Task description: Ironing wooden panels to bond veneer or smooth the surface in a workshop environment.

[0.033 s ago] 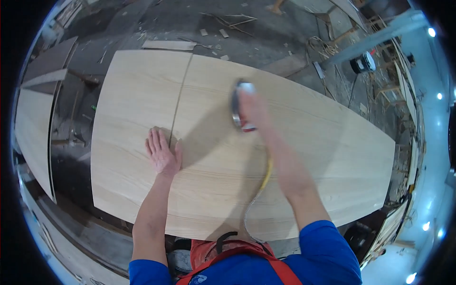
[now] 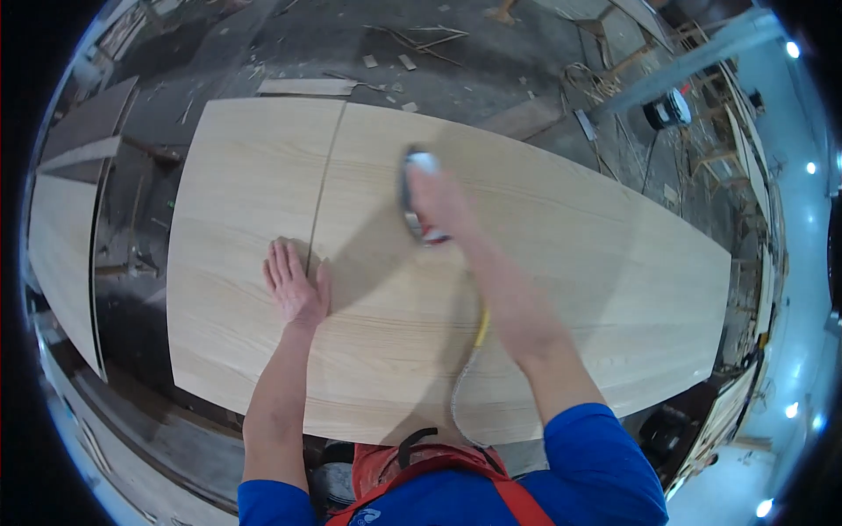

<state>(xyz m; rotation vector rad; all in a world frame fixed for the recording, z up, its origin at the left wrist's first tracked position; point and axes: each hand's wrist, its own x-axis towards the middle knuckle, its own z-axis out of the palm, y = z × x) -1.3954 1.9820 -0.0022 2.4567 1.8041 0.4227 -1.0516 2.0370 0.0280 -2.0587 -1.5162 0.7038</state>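
A large pale wood-grain panel [image 2: 561,272] lies flat in front of me, with a dark straight seam [image 2: 324,175] crossing its left part. My left hand [image 2: 296,285] rests palm down on it, fingers stretched, the thumb by the seam. My right hand [image 2: 443,206], blurred by motion, is wrapped over a hand-held sander [image 2: 410,197] on the far middle of the panel. From below that hand a hose [image 2: 481,329], yellow then pale, runs back toward my waist. The sander's underside is hidden.
Another pale panel [image 2: 63,245] stands at the left. Wood scraps [image 2: 407,62] and a thin offcut strip [image 2: 305,87] lie on the grey floor beyond. A black-and-white bucket [image 2: 668,110] is at the far right, near a slanting post [image 2: 693,66].
My right hand has slid the sander to the left across the panel, and the hose has shifted left with it. My left hand stays flat in about the same spot.
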